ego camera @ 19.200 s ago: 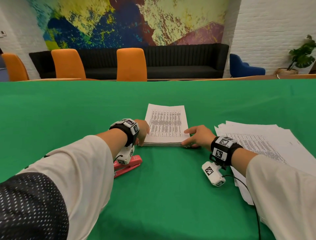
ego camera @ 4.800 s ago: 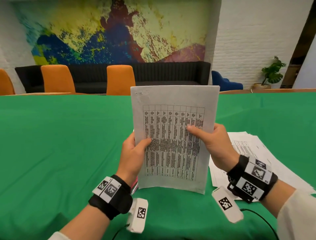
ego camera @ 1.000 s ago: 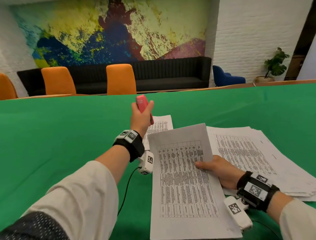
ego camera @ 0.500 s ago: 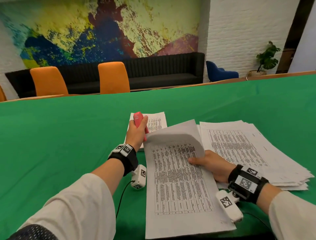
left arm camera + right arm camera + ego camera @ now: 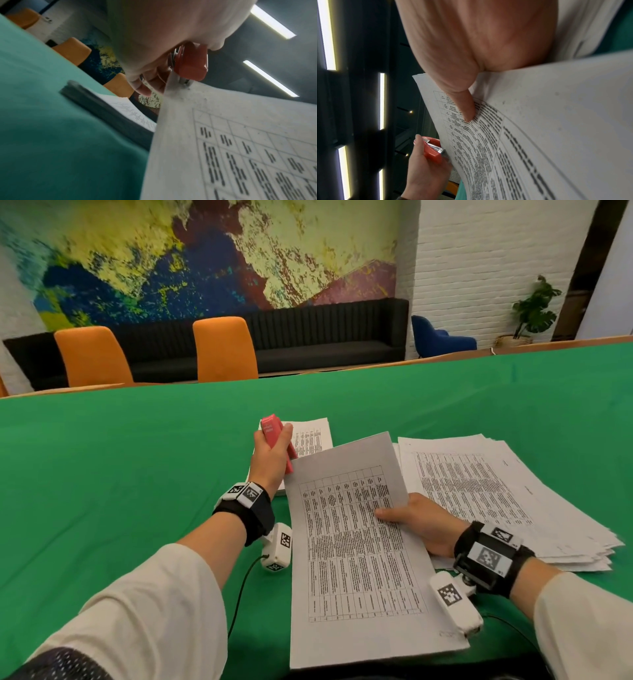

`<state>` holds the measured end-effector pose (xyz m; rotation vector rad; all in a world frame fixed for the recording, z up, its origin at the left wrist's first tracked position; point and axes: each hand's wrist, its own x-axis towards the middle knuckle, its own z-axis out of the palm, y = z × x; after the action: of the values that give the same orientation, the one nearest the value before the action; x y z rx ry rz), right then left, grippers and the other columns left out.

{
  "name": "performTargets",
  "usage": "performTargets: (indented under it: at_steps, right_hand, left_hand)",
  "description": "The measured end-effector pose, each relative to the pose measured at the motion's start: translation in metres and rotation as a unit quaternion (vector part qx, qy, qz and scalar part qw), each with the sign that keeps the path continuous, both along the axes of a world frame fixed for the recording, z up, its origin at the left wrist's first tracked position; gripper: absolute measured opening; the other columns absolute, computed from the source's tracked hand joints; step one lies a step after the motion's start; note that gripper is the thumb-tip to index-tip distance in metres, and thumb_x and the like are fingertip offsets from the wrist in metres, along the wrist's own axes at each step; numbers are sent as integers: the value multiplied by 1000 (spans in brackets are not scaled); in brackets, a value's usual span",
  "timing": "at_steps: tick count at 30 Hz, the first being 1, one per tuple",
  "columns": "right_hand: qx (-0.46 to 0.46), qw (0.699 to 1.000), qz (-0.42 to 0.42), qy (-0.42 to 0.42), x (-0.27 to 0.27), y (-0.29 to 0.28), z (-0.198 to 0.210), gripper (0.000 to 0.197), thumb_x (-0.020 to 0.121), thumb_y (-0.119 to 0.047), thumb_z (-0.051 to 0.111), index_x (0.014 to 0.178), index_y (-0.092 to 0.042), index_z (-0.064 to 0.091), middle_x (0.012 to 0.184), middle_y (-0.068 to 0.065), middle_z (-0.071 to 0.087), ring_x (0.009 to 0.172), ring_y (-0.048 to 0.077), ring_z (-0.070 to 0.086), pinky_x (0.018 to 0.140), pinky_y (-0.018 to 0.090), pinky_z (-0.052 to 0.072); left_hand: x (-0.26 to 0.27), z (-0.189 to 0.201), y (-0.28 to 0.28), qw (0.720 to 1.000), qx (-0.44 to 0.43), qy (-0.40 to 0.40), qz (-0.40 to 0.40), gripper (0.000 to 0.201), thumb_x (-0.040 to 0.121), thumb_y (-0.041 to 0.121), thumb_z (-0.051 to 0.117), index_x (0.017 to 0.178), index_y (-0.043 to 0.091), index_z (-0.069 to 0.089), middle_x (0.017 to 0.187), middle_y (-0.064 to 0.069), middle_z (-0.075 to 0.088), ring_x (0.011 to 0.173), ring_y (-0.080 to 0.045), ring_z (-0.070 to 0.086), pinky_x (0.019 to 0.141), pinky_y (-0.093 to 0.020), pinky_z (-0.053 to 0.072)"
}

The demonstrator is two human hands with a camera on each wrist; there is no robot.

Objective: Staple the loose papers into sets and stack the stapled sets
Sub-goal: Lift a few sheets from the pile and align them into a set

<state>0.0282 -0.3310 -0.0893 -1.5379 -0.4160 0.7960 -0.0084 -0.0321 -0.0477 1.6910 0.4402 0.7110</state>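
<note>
Nearest the front edge of the green worktop (image 5: pixel 102 474), the right hand (image 5: pixel 419 523) holds a set of printed papers (image 5: pixel 356 549) raised off the cloth, thumb lying across the top sheet and the other fingers hidden beneath, so it pinches the set at its right side. The sheets slope up toward their far left corner. There the left hand (image 5: pixel 270 460) grips a red stapler (image 5: pixel 275 440), fingers curled round its body; from the left wrist view the stapler's mouth sits over that corner of the set. Just beyond the left hand, a neat stack of papers (image 5: pixel 313 436) lies flat near the middle of the worktop. Toward the right edge a loose, fanned pile of sheets (image 5: pixel 496 494) spreads out. Past the far edge stand orange chairs (image 5: pixel 222 347).
</note>
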Motion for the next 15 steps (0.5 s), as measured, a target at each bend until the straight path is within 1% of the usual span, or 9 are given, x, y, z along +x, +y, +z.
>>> performTargets:
  at_steps: [2,3,5,6,7,9,12,15]
  right_hand:
    - [-1,1000,0,-1,1,0,0,51,86,-26,75,132,-7,63,121,21,74,113,44,70,102,62,53]
    - [-1,1000,-1,-2,1,1,0,48,88,-25,75,132,-7,63,121,20,74,112,43,71,102,62,53]
    - [0,1000,-2,0,2,1,-1,42,93,-22,72,131,-7,63,120,20,74,112,43,71,102,61,53]
    - [1,1000,-3,2,2,1,-1,40,94,-21,71,131,-6,64,120,21,74,112,43,71,102,62,53]
    - [1,1000,-4,4,3,0,-2,39,95,-20,71,131,-5,64,120,21,74,112,43,71,102,62,53]
    - [1,1000,-4,7,3,0,-3,37,96,-19,70,130,-5,64,121,22,74,113,44,71,102,62,53]
    - [0,1000,0,7,3,-1,-3,38,96,-21,71,130,-5,65,121,22,73,113,44,70,103,62,53]
    - [1,1000,0,3,3,-1,-1,36,97,-19,69,130,-6,64,120,21,74,113,43,71,103,62,53]
  left_hand:
    - [-1,-9,3,1000,-27,14,4,40,92,68,59,111,33,55,104,2,65,95,-19,63,93,-43,50]
    - [-1,-13,4,999,-41,22,4,47,92,68,60,114,27,57,102,2,65,93,-20,63,92,-43,51]
    - [-2,-21,2,998,-57,39,1,69,79,78,62,118,21,61,101,1,66,91,-22,64,94,-46,53]
    - [-3,-24,0,997,-61,46,0,76,73,81,63,119,21,63,103,-1,68,92,-23,66,94,-47,53]
    - [-3,-26,-1,997,-66,51,-2,77,69,82,63,119,23,65,105,-2,70,94,-24,68,94,-47,54]
    - [-4,-27,-6,996,-71,59,-4,72,68,79,64,116,25,67,105,-3,72,95,-25,69,91,-45,54]
    - [-5,-24,-10,995,-72,61,2,69,67,75,64,112,23,69,100,-2,72,91,-24,69,85,-42,54]
    - [-6,-21,-13,995,-66,69,4,65,70,72,65,111,22,69,97,0,72,86,-23,69,78,-37,53]
